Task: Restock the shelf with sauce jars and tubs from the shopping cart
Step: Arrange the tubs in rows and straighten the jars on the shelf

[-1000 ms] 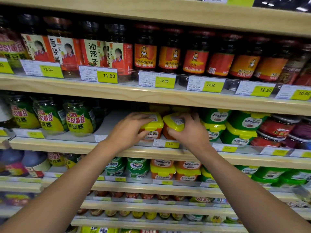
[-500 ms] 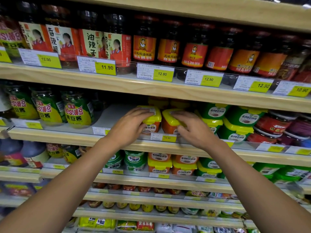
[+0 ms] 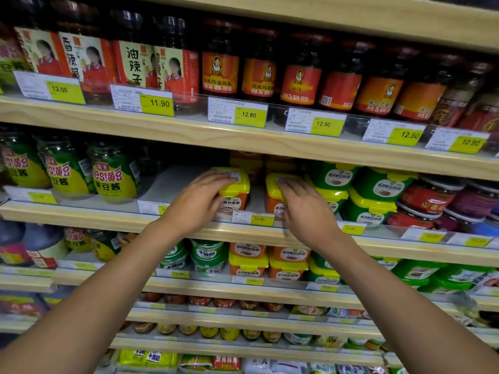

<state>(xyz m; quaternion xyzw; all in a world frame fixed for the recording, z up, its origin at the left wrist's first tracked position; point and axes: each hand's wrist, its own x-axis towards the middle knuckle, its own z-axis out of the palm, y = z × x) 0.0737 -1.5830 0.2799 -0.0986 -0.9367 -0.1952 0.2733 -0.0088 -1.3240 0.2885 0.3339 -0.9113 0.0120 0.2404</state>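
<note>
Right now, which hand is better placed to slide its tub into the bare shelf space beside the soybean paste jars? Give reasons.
Left. The left hand grips the left orange tub, which borders that bare shelf space; the right hand rests on the right orange tub, farther away beside green tubs.

The right hand has loosened its curled grip. Its fingers, bent over the lid a second ago, now lie nearly straight on top of the right yellow-lidded tub. That tub has shifted to the right, and a clear gap has opened between it and the left yellow-lidded tub, which it almost touched before. The left hand has stretched its own fingers flatter along its tub's lid.
</note>
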